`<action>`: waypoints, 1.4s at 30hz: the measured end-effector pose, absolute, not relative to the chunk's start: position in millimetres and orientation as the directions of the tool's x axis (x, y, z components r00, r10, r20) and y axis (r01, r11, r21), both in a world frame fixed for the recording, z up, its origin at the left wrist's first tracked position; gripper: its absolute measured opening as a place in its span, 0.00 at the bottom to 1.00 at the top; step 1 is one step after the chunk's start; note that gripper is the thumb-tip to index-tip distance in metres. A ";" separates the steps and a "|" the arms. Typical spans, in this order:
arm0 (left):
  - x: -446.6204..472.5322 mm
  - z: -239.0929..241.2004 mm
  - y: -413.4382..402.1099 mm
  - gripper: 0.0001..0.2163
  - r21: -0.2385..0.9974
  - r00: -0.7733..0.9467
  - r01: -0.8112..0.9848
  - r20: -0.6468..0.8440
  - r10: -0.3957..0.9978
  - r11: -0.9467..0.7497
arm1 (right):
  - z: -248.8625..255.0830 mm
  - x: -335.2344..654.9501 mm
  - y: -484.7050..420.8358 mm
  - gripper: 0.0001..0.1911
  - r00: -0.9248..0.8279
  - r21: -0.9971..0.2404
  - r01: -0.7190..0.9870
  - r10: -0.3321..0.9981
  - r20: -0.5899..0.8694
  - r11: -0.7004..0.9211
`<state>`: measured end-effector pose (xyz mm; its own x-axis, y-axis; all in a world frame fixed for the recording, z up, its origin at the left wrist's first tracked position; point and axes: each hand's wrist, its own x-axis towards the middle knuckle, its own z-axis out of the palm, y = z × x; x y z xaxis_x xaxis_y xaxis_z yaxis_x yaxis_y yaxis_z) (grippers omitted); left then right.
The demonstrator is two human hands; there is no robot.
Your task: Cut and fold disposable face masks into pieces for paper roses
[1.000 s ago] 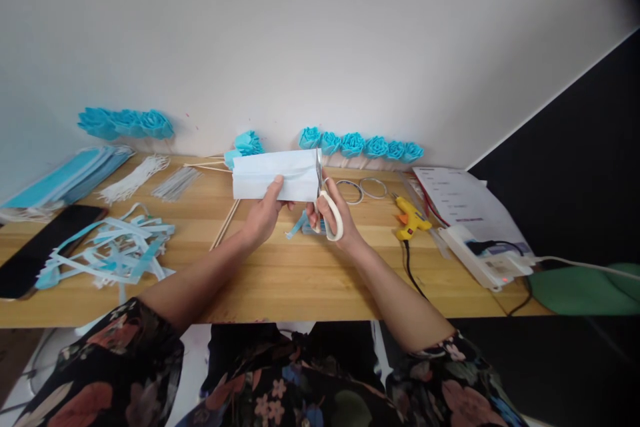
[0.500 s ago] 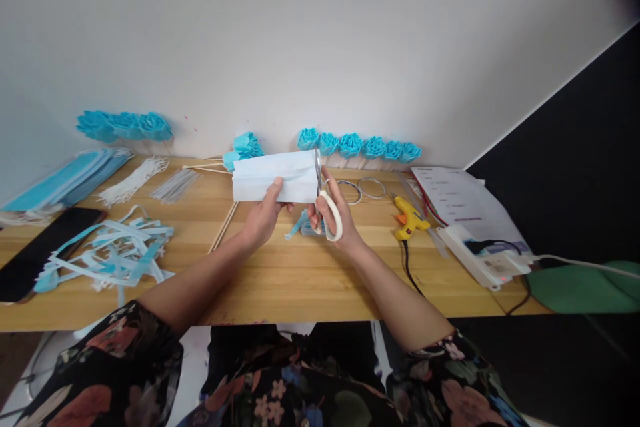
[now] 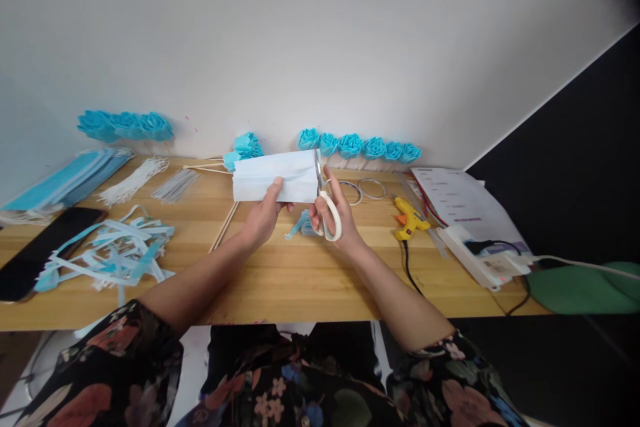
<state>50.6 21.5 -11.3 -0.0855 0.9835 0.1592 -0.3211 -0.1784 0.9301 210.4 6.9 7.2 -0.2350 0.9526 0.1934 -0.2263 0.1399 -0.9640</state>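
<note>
My left hand [image 3: 261,219] pinches a pale blue face mask [image 3: 275,176] by its lower edge and holds it flat above the wooden table [image 3: 280,273]. My right hand [image 3: 334,215] grips white-handled scissors [image 3: 326,203], whose blades stand upright along the mask's right edge. Cut blue scraps [image 3: 301,223] lie on the table under my hands.
Blue rolled roses [image 3: 360,145] line the wall, more roses [image 3: 125,125] at the left. A mask stack [image 3: 65,177], elastic loops [image 3: 131,180], cut strips [image 3: 113,250], a phone [image 3: 40,247], wooden sticks [image 3: 225,221], a yellow glue gun [image 3: 411,217], wire rings [image 3: 373,187], papers [image 3: 460,200] and a power strip [image 3: 483,260] surround them.
The scissors and my right hand have edged slightly along the mask's right edge. My left hand and the mask stay almost still.
</note>
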 end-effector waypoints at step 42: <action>39.8 -14.0 24.6 0.18 0.985 -0.307 -0.078 0.124 0.944 -0.155 | 8.9 215.1 11.1 0.53 -0.346 -0.978 -0.173 0.923 0.169 0.115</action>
